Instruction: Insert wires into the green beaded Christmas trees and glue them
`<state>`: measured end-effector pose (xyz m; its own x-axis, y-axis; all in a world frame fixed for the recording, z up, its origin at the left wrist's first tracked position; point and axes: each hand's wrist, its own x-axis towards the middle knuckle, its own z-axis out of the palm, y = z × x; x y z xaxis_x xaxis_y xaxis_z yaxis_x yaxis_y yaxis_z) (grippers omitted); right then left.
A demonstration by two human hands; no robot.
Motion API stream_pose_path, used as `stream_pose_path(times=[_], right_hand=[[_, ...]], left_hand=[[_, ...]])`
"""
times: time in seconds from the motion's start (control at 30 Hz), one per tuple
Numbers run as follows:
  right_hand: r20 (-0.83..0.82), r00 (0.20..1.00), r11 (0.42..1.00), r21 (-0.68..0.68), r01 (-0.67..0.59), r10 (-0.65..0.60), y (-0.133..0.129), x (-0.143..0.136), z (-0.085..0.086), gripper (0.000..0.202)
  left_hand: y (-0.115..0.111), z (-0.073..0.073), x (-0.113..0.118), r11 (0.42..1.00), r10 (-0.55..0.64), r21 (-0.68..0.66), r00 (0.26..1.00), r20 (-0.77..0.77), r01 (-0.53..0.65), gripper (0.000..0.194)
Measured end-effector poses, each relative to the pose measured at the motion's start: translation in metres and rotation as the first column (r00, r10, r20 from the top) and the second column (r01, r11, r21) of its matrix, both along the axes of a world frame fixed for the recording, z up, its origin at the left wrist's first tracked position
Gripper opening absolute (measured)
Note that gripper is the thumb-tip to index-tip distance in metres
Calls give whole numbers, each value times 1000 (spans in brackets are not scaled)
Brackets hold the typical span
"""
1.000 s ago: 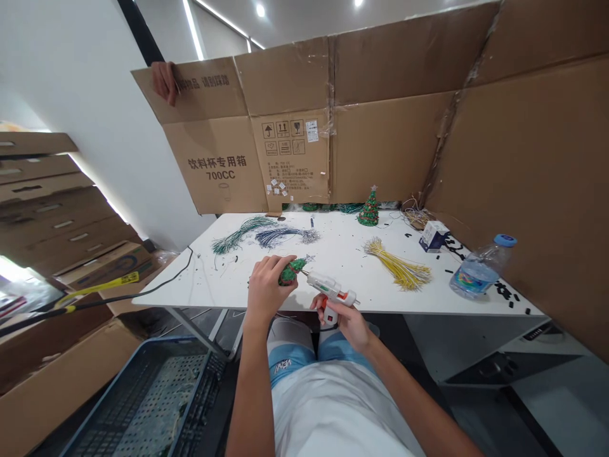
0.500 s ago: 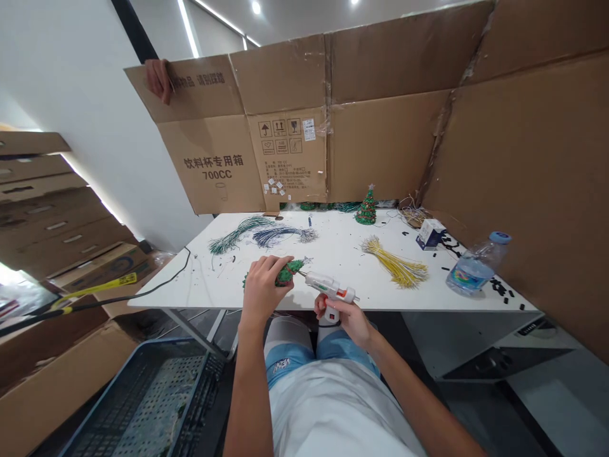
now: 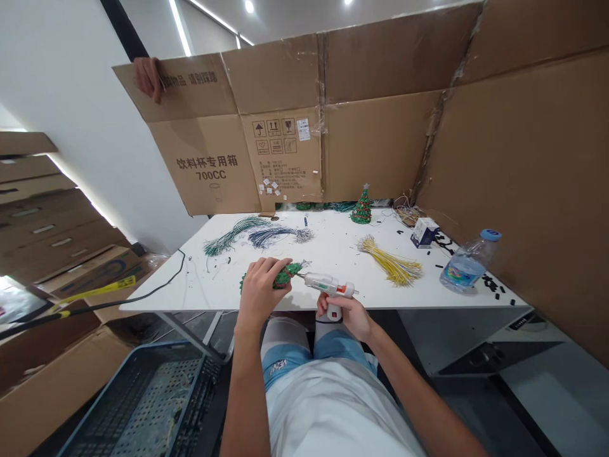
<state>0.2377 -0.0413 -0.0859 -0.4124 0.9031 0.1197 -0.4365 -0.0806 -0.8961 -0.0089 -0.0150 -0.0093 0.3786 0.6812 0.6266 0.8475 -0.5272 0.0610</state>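
Observation:
My left hand (image 3: 262, 284) is closed around a small green Christmas tree (image 3: 287, 273), which lies on its side with its star pointing right. My fingers cover much of the tree. In my right hand (image 3: 349, 312) is a white glue gun (image 3: 328, 284), gripped by its handle. Its metal nozzle points left and reaches the tree near the top; whether it touches cannot be made out. Beyond my hands, a bundle of green wires (image 3: 233, 236) and one of dark blue wires (image 3: 278, 237) lie on the table. A yellow wire bundle (image 3: 392, 261) is to the right.
A finished-looking Christmas tree (image 3: 362, 207) stands at the back of the white table (image 3: 333, 238). On the right are a water bottle (image 3: 469, 263), a small box (image 3: 424, 232) and scattered black pieces. Cardboard (image 3: 380, 146) walls the back. A person's hand (image 3: 148, 79) holds its top left edge.
The whole view has shifted slightly. My hands keep the tree and the glue gun in nearly the same position, with the nozzle still at the tree's upper part.

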Motion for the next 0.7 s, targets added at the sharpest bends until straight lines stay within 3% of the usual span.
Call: stream_pose_path(times=[0.43, 0.7], right_hand=[[-8, 1000, 1000, -17, 1, -1, 1, -2, -4, 28], [46, 998, 997, 63, -43, 40, -5, -2, 4, 33]], left_hand=[[2, -4, -1, 1000, 0, -21, 1000, 17, 1, 49], [0, 0, 2, 1000, 1, -22, 996, 84, 1, 45]])
